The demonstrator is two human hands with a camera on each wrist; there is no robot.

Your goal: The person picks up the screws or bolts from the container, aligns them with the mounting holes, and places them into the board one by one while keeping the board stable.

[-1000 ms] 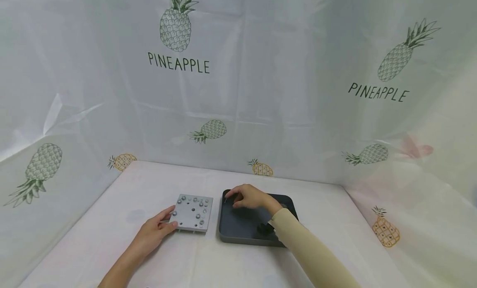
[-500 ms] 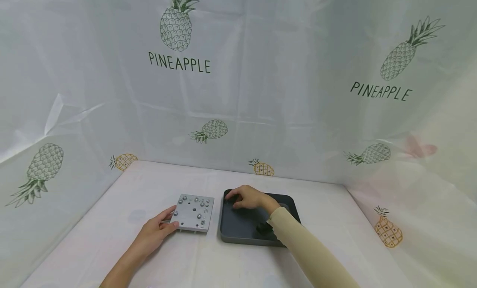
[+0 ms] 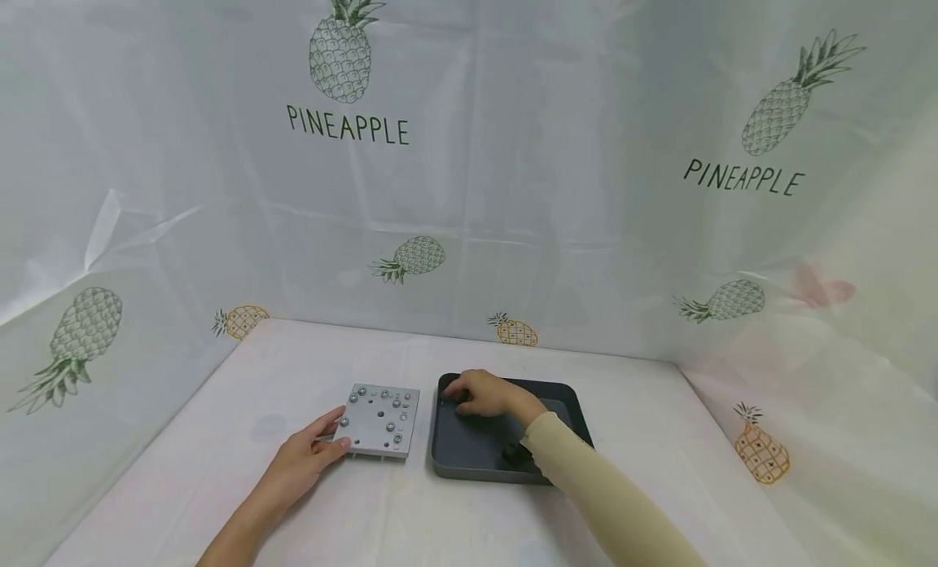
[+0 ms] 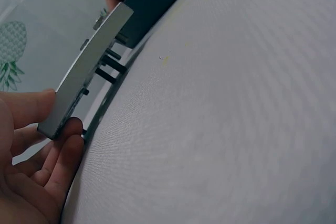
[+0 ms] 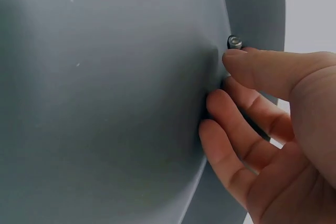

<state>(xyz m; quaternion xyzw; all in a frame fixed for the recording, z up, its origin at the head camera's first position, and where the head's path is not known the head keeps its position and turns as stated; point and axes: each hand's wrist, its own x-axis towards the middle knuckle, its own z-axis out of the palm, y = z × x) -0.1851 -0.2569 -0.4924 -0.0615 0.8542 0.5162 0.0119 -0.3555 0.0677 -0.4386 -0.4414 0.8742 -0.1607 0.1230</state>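
Note:
A square silver metal plate point(image 3: 377, 420) with screw heads and holes on top is gripped at its left edge by my left hand point(image 3: 302, 459). In the left wrist view the thumb lies over the plate point(image 4: 86, 72) and fingers are beneath it; dark screw shanks stick out of its underside. My right hand point(image 3: 487, 393) reaches into the far left corner of a dark grey tray point(image 3: 476, 474). There, in the right wrist view, thumb and index finger pinch a small screw point(image 5: 234, 41), only its head showing. The other fingertips are bent against the tray's inner side.
A small black object point(image 3: 516, 454) shows beside the right sleeve point(image 3: 579, 469), over the tray. Pale patterned cloth covers the table point(image 3: 440, 526). A pineapple-printed sheet point(image 3: 469, 184) hangs as a wall behind and at both sides.
My right hand has shifted slightly lower at the tray's far left corner, and its fingers look more drawn together. The left hand and the plate have stayed in place.

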